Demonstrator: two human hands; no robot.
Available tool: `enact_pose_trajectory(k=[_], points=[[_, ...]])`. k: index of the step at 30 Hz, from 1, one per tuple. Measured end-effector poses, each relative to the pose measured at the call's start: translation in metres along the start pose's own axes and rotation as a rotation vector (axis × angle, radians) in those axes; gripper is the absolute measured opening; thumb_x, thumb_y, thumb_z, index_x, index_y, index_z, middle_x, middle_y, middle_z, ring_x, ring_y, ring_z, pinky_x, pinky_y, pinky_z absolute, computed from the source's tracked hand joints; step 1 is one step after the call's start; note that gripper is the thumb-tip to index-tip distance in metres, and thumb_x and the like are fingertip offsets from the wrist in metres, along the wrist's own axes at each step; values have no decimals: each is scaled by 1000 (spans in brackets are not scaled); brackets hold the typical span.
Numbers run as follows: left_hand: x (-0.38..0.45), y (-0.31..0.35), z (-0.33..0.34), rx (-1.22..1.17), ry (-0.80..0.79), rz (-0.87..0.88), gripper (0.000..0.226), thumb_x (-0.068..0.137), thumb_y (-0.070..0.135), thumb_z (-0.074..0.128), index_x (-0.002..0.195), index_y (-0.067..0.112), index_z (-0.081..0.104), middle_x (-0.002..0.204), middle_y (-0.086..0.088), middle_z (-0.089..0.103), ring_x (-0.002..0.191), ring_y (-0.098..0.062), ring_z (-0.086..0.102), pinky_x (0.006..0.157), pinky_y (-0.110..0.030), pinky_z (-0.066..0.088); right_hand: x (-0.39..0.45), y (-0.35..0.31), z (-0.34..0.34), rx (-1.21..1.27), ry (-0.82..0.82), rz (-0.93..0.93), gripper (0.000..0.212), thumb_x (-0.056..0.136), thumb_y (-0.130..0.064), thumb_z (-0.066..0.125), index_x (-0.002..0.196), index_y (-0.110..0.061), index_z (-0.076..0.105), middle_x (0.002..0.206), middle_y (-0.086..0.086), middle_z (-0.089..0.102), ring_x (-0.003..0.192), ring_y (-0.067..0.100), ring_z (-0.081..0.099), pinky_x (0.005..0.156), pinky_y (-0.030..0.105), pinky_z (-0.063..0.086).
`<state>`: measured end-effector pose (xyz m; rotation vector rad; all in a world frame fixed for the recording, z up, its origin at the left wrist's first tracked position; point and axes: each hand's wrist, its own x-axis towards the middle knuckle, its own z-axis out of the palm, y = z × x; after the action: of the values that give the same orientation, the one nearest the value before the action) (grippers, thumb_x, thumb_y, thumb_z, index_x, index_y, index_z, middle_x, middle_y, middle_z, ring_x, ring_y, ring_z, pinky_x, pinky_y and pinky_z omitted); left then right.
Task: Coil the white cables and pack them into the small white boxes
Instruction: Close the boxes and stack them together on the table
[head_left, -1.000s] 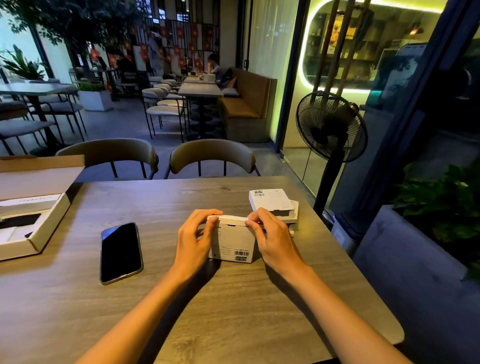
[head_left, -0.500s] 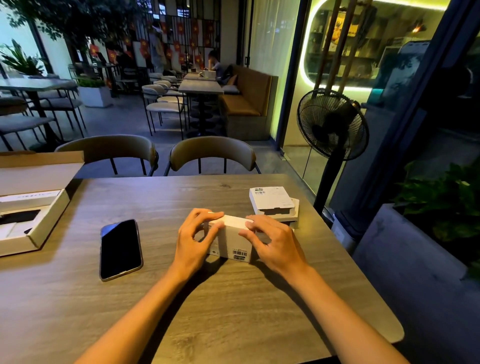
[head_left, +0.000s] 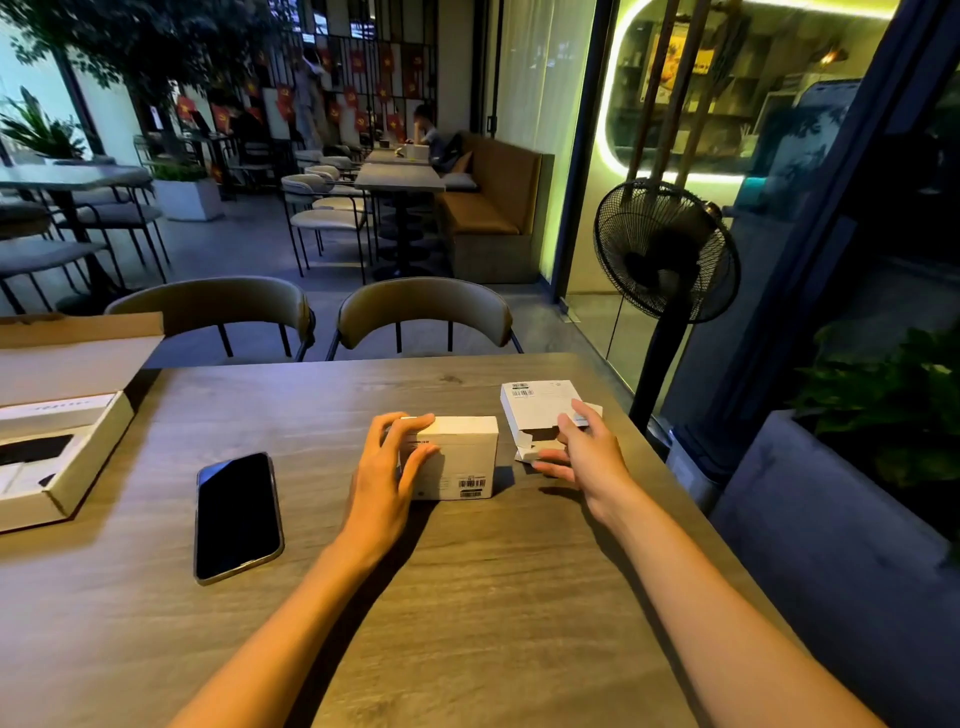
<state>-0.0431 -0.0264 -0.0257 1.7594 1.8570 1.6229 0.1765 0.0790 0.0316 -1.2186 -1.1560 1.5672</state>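
A closed small white box (head_left: 462, 457) with a barcode label lies flat in the middle of the wooden table (head_left: 467, 597). My left hand (head_left: 389, 467) rests on its left end, fingers curled over the top edge. A second small white box (head_left: 535, 405) lies further right, its near flap open. My right hand (head_left: 587, 452) is at that box, with fingers spread and touching its near right corner and open flap. No white cable shows anywhere.
A black phone (head_left: 236, 514) lies face up left of my left hand. A large open cardboard box (head_left: 62, 431) sits at the table's left edge. Two chairs (head_left: 421, 312) stand behind the table and a standing fan (head_left: 665, 260) is off its right side.
The box was laid flat on the table. My right hand let go of it and moved right to the second box. My left hand stayed on the first box.
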Motion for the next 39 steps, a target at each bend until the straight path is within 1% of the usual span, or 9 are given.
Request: enact_pose_trajectory(k=[5, 8, 15, 18, 24, 27, 31, 35, 39], points=[[1, -3, 0, 40, -10, 5, 30, 99, 32, 53, 128, 31, 51, 134, 3, 44, 116, -14, 52, 85, -35, 59, 12, -11, 4, 219, -28, 155, 44, 110, -20, 44, 153, -15, 37, 122, 17, 63, 90, 29, 74, 69, 35, 65], [2, -3, -2, 55, -20, 17, 31, 98, 33, 53, 129, 30, 50, 135, 3, 44, 117, -15, 52, 86, -36, 59, 15, -16, 5, 359, 42, 190, 32, 107, -14, 49, 137, -5, 47, 103, 17, 68, 83, 27, 73, 66, 33, 64], [15, 4, -12, 57, 4, -30, 34, 97, 26, 61, 129, 28, 50, 137, 1, 47, 120, -14, 50, 90, -48, 57, 7, -26, -6, -347, 438, -336, 33, 84, -26, 82, 105, -17, 58, 104, -2, 63, 99, 22, 66, 70, 31, 58], [12, 11, -12, 119, 2, -25, 53, 90, 37, 73, 134, 40, 44, 150, 8, 37, 133, -15, 43, 103, -47, 48, -1, -40, -11, -639, 279, -590, 45, 83, -24, 81, 108, -32, 45, 111, -4, 61, 108, 22, 61, 82, 44, 58], [13, 44, 0, 192, 194, 236, 51, 87, 52, 64, 128, 23, 57, 150, -6, 43, 138, -17, 37, 111, -31, 27, -28, -64, -9, -1170, 4, -798, 36, 97, -34, 65, 132, -31, 60, 116, 2, 50, 109, 20, 42, 89, 32, 38], [12, 61, 11, 241, 89, 415, 49, 89, 52, 65, 125, 20, 59, 141, -7, 52, 132, -15, 44, 108, -33, 37, -34, -66, -7, -1334, -4, -842, 36, 98, -36, 63, 134, -28, 60, 120, 4, 55, 103, 15, 39, 85, 29, 35], [13, 59, 19, 421, 11, 321, 60, 86, 65, 62, 132, 25, 56, 149, -2, 46, 139, -18, 39, 111, -38, 30, -38, -64, -16, -1425, 8, -780, 33, 98, -37, 62, 131, -30, 61, 120, 6, 56, 104, 21, 46, 85, 32, 39], [12, 44, 15, 513, -83, 244, 61, 87, 73, 52, 132, 32, 52, 140, 4, 54, 129, -17, 49, 105, -37, 35, -42, -50, -17, -1543, -143, -731, 11, 95, -41, 62, 90, -41, 53, 108, -2, 57, 103, 21, 47, 89, 36, 42], [12, 33, 11, 616, -251, 330, 62, 83, 74, 51, 127, 30, 54, 127, 4, 62, 109, -17, 61, 90, -34, 47, -48, -32, -6, -1493, -216, -779, 23, 96, -35, 64, 119, -30, 64, 119, 0, 58, 116, 21, 46, 95, 34, 41]])
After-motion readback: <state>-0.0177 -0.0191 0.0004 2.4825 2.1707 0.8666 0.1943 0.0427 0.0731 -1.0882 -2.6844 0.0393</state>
